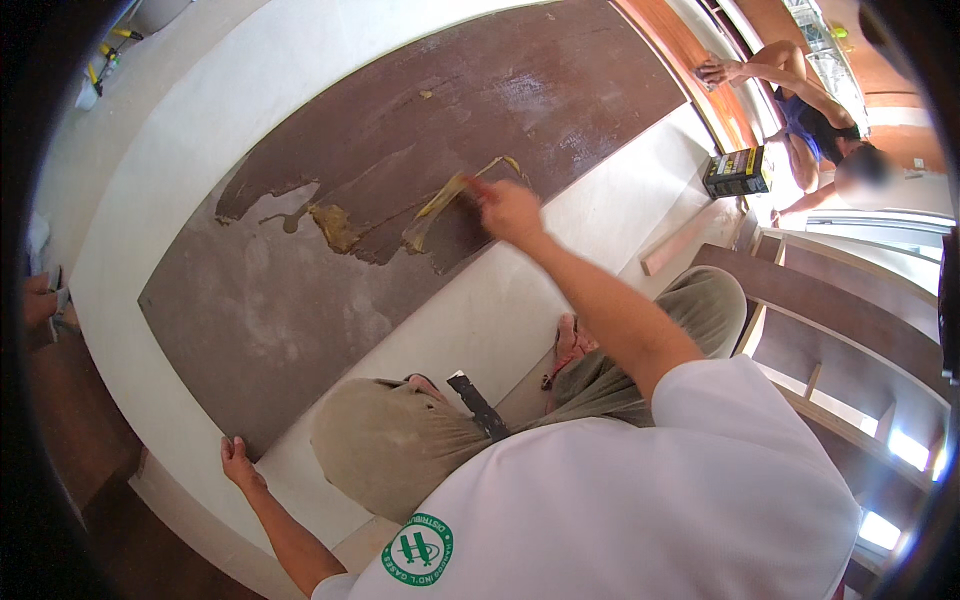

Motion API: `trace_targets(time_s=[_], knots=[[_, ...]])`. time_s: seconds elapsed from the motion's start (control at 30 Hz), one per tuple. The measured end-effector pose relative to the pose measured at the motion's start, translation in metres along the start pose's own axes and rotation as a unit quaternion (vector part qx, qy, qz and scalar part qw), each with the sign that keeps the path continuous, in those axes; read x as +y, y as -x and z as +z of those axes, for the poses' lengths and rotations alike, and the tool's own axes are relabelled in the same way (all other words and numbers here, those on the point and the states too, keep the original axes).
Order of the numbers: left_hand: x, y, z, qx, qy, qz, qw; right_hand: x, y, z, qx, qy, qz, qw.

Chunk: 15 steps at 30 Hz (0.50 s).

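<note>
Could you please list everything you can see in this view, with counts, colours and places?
board: one, dark brown, lying flat across the middle, partly smeared
glue: yellowish patches, on the board's middle
spreader: one, yellowish, on the board, held at the right hand
white panel: one, under the board
can: one, black and yellow, upper right on the floor
wood strip: one, pale brown, right of the white panel
shelf frame: one, brown and white, far right
co-worker: one, upper right, one hand on an orange-brown board
left hand: on the board's near corner, lower left
right hand: over the board, gripping the spreader
</note>
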State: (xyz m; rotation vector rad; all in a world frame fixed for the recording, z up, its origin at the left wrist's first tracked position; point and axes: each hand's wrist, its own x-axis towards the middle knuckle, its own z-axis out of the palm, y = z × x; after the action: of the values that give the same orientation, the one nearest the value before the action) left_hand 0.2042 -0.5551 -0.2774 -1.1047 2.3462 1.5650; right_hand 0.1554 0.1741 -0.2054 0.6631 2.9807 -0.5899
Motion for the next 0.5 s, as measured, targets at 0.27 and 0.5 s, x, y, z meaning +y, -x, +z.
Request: trace_targets(time_s=[0.27, 0.5], knots=[[0.020, 0.023, 0.039, 0.071, -0.162, 0.110, 0.978, 0.134, -0.044, -0.037, 0.067, 0.077, 0.050, 0.994], [0.034, 0.088, 0.048, 0.211, -0.331, 0.228, 0.891, 0.073, 0.000, 0.008, 0.083, 0.062, 0.024, 0.994]])
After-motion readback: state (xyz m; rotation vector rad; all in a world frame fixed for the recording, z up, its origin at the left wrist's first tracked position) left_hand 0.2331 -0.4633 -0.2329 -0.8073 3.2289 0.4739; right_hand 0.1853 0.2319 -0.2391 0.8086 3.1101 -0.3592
